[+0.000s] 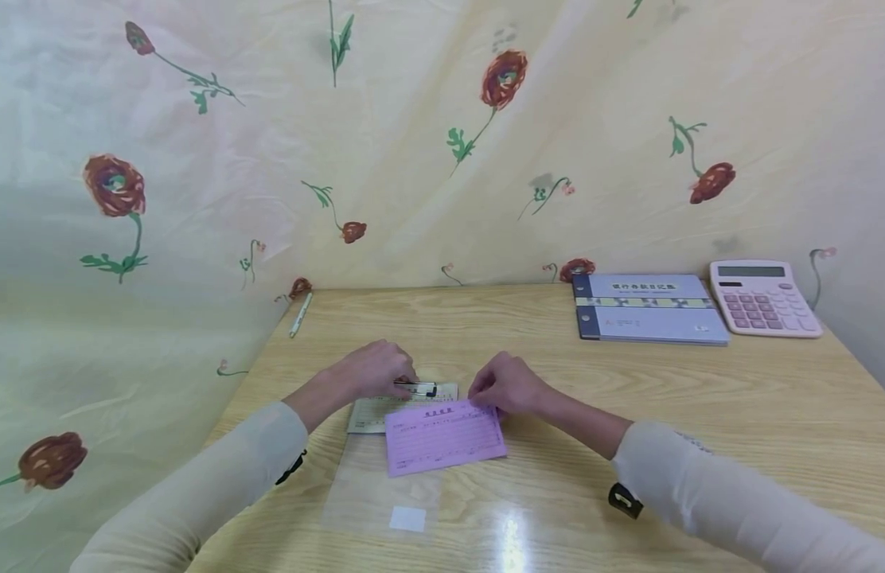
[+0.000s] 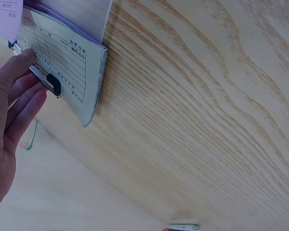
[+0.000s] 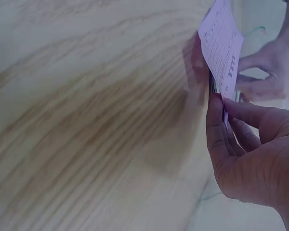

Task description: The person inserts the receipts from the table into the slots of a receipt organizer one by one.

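Note:
My left hand (image 1: 378, 370) grips a metal clip (image 1: 423, 389) with black ends at the upper edge of a pale green printed slip pad (image 1: 369, 415). In the left wrist view its thumb lies on the clip (image 2: 50, 81), over the green pad (image 2: 72, 62). My right hand (image 1: 510, 386) pinches the upper right corner of a purple printed slip (image 1: 446, 439), which overlaps the green pad. From the right wrist view, thumb and fingers hold the purple slip (image 3: 222, 48) at its edge; whether the pad's layers are also pinched I cannot tell.
Below the slips a clear plastic sheet (image 1: 349, 493) with a white label (image 1: 408, 519) lies on the wooden table (image 1: 543, 493). A blue-grey account book (image 1: 650, 322) and a pink calculator (image 1: 765, 298) sit at the back right. A pen (image 1: 301, 314) lies at the back left.

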A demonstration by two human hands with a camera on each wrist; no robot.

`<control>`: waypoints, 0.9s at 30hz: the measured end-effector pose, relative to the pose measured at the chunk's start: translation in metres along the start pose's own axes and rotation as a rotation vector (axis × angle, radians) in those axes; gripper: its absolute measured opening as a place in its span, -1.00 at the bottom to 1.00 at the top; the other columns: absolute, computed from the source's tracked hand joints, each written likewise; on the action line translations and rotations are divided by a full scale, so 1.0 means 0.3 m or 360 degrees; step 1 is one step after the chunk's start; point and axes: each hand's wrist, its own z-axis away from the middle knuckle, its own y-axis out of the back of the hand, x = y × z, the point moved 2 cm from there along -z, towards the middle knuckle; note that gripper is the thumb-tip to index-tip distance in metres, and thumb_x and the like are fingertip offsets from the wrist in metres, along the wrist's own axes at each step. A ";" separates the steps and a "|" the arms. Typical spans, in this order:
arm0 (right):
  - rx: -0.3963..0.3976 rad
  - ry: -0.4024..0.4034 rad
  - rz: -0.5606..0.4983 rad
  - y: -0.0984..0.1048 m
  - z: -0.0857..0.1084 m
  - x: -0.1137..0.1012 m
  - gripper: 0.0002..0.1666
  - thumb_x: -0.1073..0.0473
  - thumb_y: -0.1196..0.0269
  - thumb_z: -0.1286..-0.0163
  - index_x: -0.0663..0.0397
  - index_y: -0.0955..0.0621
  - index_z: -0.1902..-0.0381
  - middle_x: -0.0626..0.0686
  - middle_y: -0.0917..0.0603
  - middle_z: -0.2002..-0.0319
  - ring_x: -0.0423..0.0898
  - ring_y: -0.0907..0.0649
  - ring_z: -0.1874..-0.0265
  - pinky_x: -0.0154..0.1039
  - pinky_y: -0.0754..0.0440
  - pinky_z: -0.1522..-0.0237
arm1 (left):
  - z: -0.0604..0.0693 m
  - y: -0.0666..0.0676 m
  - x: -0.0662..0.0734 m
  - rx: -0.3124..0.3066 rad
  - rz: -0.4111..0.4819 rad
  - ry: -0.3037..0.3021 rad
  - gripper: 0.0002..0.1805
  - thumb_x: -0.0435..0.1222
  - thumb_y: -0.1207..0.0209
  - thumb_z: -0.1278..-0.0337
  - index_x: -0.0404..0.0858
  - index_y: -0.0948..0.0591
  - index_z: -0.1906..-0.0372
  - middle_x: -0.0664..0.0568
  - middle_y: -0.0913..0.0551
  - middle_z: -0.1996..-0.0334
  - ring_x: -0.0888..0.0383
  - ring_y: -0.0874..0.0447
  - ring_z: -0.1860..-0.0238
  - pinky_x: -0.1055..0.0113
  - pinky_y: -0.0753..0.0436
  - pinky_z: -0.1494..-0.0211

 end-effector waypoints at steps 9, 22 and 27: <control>0.0058 0.0096 0.0000 -0.050 -0.037 -0.048 -0.94 0.41 -0.47 -0.30 0.19 -0.84 0.34 -0.01 -0.79 0.46 -0.16 -0.67 0.58 -0.34 -0.63 0.53 | -0.004 0.000 0.003 -0.0011 -0.0058 -0.0054 -0.84 -0.24 -0.50 -0.17 -0.15 -0.87 0.15 0.10 -0.83 0.27 0.26 -0.73 0.32 0.40 -0.70 0.16; 0.0130 0.0061 -0.0001 -0.084 -0.099 -0.065 -0.91 0.38 -0.51 -0.26 0.12 -0.85 0.40 -0.03 -0.81 0.44 -0.17 -0.67 0.53 -0.37 -0.57 0.50 | -0.012 -0.009 0.002 0.0006 -0.0091 -0.0061 -0.88 -0.28 -0.49 -0.09 -0.15 -0.84 0.24 0.12 -0.76 0.37 0.31 -0.57 0.46 0.48 -0.60 0.32; 0.0147 0.0034 -0.0015 -0.095 -0.114 -0.063 -0.93 0.38 -0.52 -0.25 0.14 -0.86 0.40 -0.02 -0.82 0.42 -0.20 -0.67 0.50 -0.39 -0.55 0.48 | -0.010 -0.009 0.004 -0.0010 -0.0104 -0.0045 -0.87 -0.26 -0.49 -0.11 -0.15 -0.84 0.22 0.12 -0.76 0.36 0.31 -0.56 0.46 0.48 -0.61 0.30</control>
